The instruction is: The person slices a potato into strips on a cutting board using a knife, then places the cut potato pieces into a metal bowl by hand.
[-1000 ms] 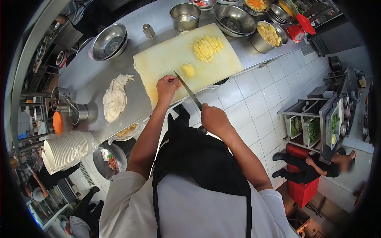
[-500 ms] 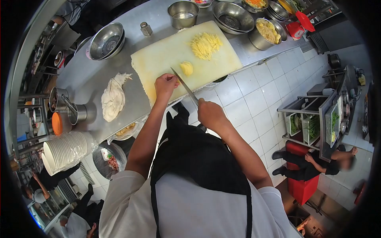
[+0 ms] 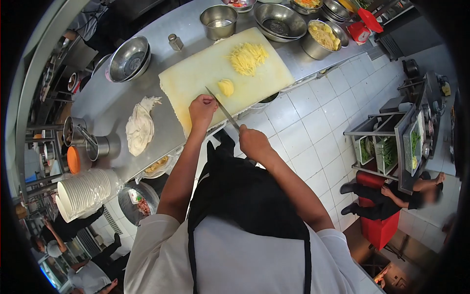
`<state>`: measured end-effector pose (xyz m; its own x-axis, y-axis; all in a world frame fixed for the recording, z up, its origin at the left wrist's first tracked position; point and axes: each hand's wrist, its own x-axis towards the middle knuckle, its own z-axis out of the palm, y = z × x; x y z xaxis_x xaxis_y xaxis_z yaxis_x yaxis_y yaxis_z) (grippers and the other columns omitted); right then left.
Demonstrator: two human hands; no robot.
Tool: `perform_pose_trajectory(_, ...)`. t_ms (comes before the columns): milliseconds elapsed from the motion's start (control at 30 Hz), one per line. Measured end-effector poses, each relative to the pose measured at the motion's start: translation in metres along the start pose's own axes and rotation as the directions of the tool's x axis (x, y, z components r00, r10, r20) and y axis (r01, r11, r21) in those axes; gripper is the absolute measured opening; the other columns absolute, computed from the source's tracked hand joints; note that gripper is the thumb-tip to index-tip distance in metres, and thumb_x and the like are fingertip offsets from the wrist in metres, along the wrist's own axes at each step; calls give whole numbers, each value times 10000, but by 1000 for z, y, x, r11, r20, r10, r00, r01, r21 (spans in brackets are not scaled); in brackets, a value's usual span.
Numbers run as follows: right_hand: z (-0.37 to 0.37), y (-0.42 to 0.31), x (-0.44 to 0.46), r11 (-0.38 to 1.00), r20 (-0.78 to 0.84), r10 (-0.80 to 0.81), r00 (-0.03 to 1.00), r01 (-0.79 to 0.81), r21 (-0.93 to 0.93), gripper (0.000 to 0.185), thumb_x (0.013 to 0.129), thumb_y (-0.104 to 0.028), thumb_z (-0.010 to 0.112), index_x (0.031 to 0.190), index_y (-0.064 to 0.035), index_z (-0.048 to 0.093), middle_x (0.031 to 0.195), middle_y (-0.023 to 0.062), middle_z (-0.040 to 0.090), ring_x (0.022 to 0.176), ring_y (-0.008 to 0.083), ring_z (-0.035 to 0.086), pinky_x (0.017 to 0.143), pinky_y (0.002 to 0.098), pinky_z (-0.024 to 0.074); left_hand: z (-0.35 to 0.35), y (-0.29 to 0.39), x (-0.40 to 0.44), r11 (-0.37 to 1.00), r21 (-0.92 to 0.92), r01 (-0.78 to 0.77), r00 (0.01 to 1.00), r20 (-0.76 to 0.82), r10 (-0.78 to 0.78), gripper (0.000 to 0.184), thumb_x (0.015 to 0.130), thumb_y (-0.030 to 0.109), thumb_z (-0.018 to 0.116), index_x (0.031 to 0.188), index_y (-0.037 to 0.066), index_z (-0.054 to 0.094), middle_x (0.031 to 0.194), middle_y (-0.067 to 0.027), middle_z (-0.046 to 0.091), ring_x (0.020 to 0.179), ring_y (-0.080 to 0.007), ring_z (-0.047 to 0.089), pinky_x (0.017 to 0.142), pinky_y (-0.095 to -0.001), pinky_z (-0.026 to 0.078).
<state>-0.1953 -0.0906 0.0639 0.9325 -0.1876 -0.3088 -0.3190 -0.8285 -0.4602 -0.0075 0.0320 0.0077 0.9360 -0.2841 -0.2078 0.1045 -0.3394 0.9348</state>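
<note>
In the head view, my right hand (image 3: 254, 143) is closed around the handle of a kitchen knife (image 3: 223, 109). Its blade slants up and left over the near edge of the white cutting board (image 3: 183, 76). My left hand (image 3: 201, 110) is at that edge, fingers curled together against the blade near its tip; whatever they pinch is hidden. Just past the blade lies a small stack of pale yellow vegetable slices (image 3: 225, 87). Farther back on the board is a heap of thin yellow vegetable shreds (image 3: 248, 58).
A crumpled white cloth (image 3: 140, 126) lies left of the board on the steel table (image 3: 110, 127). Behind stand a steel pot (image 3: 218, 23), steel bowls (image 3: 280, 23), a shaker (image 3: 175, 42) and a pot of yellow pieces (image 3: 320, 41). A person (image 3: 387, 196) sits at right.
The view has shifted slightly, so the board and table sit a little differently in it. Both hands stay close to the same places at the knife; the slices and shreds look unchanged.
</note>
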Motion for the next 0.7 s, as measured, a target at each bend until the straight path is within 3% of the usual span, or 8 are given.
perform_pose_trajectory(67, 0, -1, -2, 1000, 10, -1, 1000, 1, 5, 153, 907, -32, 565, 1040, 39, 592, 853, 261, 738, 826, 416, 755, 737, 505, 606, 2, -15, 4, 991, 123, -57, 998, -34, 61, 122, 903, 31, 717, 989, -54, 700, 818, -117, 762, 692, -155, 743, 635, -263, 594)
perform_pose_trajectory(167, -5, 2, -10, 1000, 48, 5, 999, -5, 4, 174, 909, -40, 567, 1059, 43, 595, 872, 262, 741, 850, 422, 752, 767, 507, 603, 6, -17, 6, 986, 163, -39, 992, -111, 57, 134, 800, 113, 754, 900, 24, 748, 795, -98, 778, 706, -211, 758, 682, -335, 580)
perform_pose_trajectory(267, -22, 2, -26, 1000, 86, 19, 996, -19, -4, 187, 909, -49, 571, 1068, 45, 603, 888, 271, 739, 880, 429, 748, 799, 514, 597, 5, -16, 5, 976, 202, -84, 991, -87, 104, 170, 857, 46, 731, 999, -40, 696, 817, -118, 770, 673, -146, 741, 625, -277, 590)
perform_pose_trajectory(367, -33, 5, -41, 1000, 87, 18, 996, -18, 2, 186, 908, -56, 576, 1059, 45, 613, 899, 278, 737, 890, 435, 743, 811, 523, 590, 6, -10, 2, 972, 219, -89, 989, -93, 112, 197, 858, 57, 733, 1027, -37, 695, 812, -116, 772, 673, -155, 746, 626, -283, 591)
perform_pose_trajectory(467, -50, 7, -57, 1000, 97, 16, 995, -16, -5, 175, 909, -60, 579, 1041, 49, 616, 898, 284, 734, 878, 445, 736, 807, 533, 584, 7, -18, 7, 971, 219, -92, 985, -124, 121, 229, 805, 126, 743, 1011, 27, 739, 804, -112, 776, 722, -238, 761, 687, -354, 584)
perform_pose_trajectory(567, -58, 13, -76, 1000, 83, 18, 996, -19, 10, 170, 918, -75, 583, 1024, 56, 609, 875, 286, 727, 856, 457, 727, 793, 544, 576, 2, -9, 6, 935, 334, -120, 989, -45, 143, 336, 854, 65, 708, 1182, -10, 709, 815, -112, 775, 655, -161, 745, 629, -299, 588)
perform_pose_trajectory(667, -60, 22, -88, 999, 54, 34, 998, -36, 40, 179, 938, -102, 588, 1015, 58, 601, 844, 286, 718, 838, 468, 718, 778, 557, 567, -3, 4, 2, 927, 353, -123, 992, 57, 110, 435, 846, 57, 697, 1281, 41, 711, 898, -120, 757, 713, -189, 747, 684, -327, 596)
perform_pose_trajectory(700, -59, 25, -91, 997, 41, 41, 998, -43, 58, 183, 945, -114, 590, 1013, 56, 599, 834, 285, 716, 833, 470, 716, 773, 562, 564, -5, 12, -1, 866, 447, -223, 975, 102, 198, 435, 839, 55, 692, 1273, 55, 723, 958, -127, 744, 790, -225, 737, 735, -359, 591)
